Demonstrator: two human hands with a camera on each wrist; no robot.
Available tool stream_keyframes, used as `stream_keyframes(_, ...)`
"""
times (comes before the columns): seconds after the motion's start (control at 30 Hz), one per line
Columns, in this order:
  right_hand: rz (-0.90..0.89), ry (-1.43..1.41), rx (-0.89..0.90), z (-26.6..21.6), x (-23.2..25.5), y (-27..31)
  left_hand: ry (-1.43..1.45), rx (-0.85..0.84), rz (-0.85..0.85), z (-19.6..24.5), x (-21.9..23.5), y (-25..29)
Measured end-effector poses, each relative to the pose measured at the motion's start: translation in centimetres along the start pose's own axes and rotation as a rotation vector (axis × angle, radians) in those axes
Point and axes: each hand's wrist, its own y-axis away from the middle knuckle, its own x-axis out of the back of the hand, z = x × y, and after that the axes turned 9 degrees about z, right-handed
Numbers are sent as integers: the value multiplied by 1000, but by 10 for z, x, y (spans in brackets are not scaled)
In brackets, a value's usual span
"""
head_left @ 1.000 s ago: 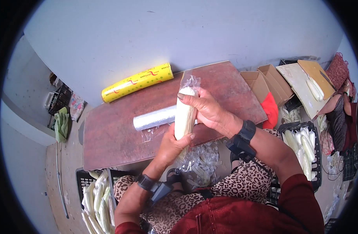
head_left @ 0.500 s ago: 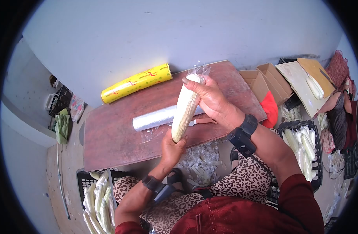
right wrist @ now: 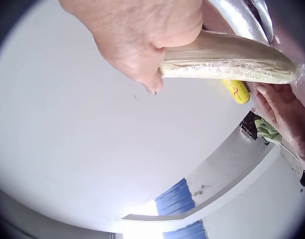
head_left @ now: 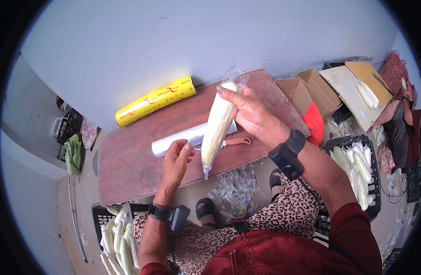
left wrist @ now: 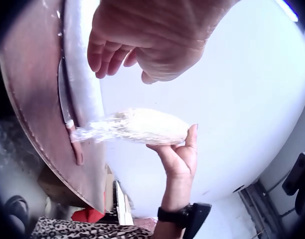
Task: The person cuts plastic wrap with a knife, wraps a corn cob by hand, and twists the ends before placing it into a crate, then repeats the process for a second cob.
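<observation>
My right hand grips a pale, husked ear of corn by its thick upper end, the thumb lying across it. Clear film clings round the ear; a twisted tail of it sticks out at the narrow lower end, and loose film stands up at the top. Left of the ear, my left hand is held apart from it with loosely bent fingers and nothing in them, as the left wrist view also shows. Behind the ear a silvery roll of film lies on the table. A knife lies beside that roll.
A yellow printed roll lies at the table's back edge against the wall. Crates with wrapped corn stand on the floor, left and right. Film scraps lie under the table. Cardboard boxes and another person's arm are at right.
My left hand has let go of the corn's lower end and moved left. The twisted film tail there now shows. My right hand keeps its grip, with the ear tilted more than at first.
</observation>
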Motion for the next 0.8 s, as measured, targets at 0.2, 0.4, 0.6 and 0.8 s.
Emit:
stream_keyframes(0.2,-30,70,-141,27,-20,33,302,-138,-138,31,-10,0)
stream_keyframes(0.4,-128,111,-245,51,-19,45,74,-375,-215,37,-30,9)
stream_keyframes(0.6,-179,257,-227,50,-18,39,176,-235,-220,34,-27,14)
stream_keyframes(0.8,-162,157,-269,43,-13,28,208,-140,-303,35,-22,14)
